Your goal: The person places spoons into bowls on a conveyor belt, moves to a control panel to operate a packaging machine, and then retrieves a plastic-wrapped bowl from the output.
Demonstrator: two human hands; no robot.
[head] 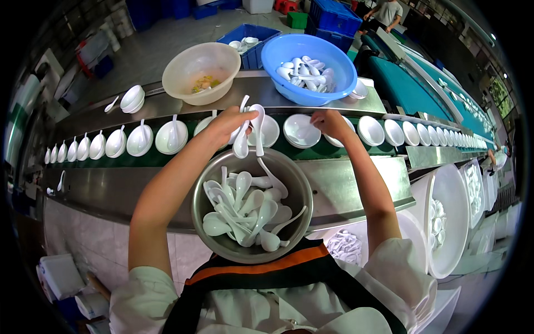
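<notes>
My left hand (232, 125) holds several white soup spoons (258, 129) by their handles, bowls hanging down above the rim of a steel basin (308, 208). That basin rests against my front and holds many loose white spoons (250, 208). My right hand (329, 121) is at the right edge of a white bowl (298, 131) on the green conveyor belt, its fingertips at the handle of a spoon lying in that bowl. To the left, the bowls (171, 137) in the row each carry one spoon. On the right, bowls (371, 131) stand in line with no spoon visible.
Behind the belt stand a cream plastic basin (175, 79) with scraps and a blue basin (271, 54) of spoons. Stacked bowls (132, 99) sit at left. Large white tubs (459, 225) stand at right. A person (388, 14) is in the far background beside a teal conveyor (396, 87).
</notes>
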